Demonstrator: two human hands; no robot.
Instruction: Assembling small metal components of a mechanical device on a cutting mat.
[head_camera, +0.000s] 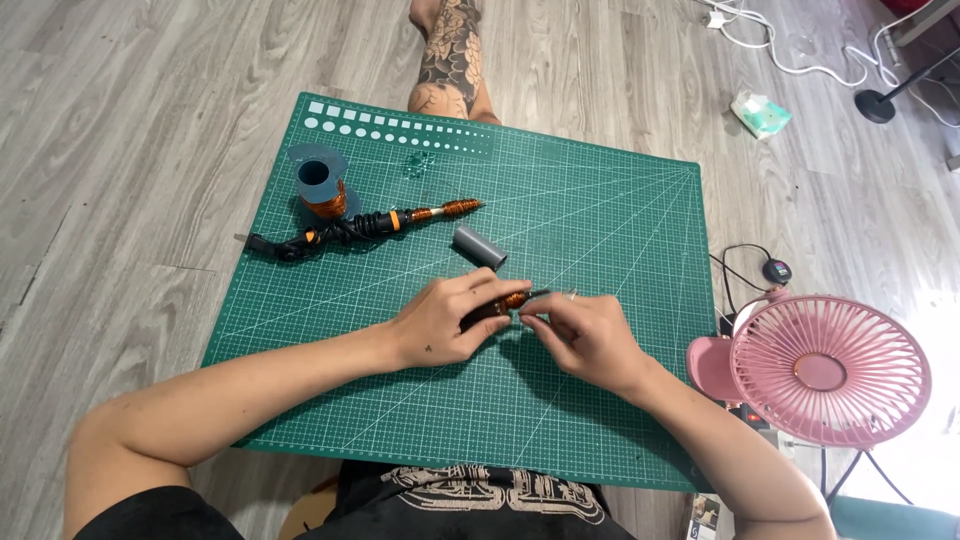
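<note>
Over the middle of a green cutting mat (560, 200), my left hand (445, 320) grips a small dark rod wound with copper wire (512, 299). My right hand (585, 335) pinches the wire at the rod's right end, fingers closed on it. Just beyond the hands lies a short grey tube (480, 246). Further left on the mat rests a black soldering iron (365, 227) whose tip is wrapped in copper wire, its cord bundled. A blue spool of copper wire (322, 187) stands behind it.
A pink desk fan (825, 368) stands to the right of the mat with cables and a small black device (777, 271) beside it. A tattooed leg (450, 55) lies on the wooden floor beyond the mat. White cables and a tissue pack (760, 112) sit far right.
</note>
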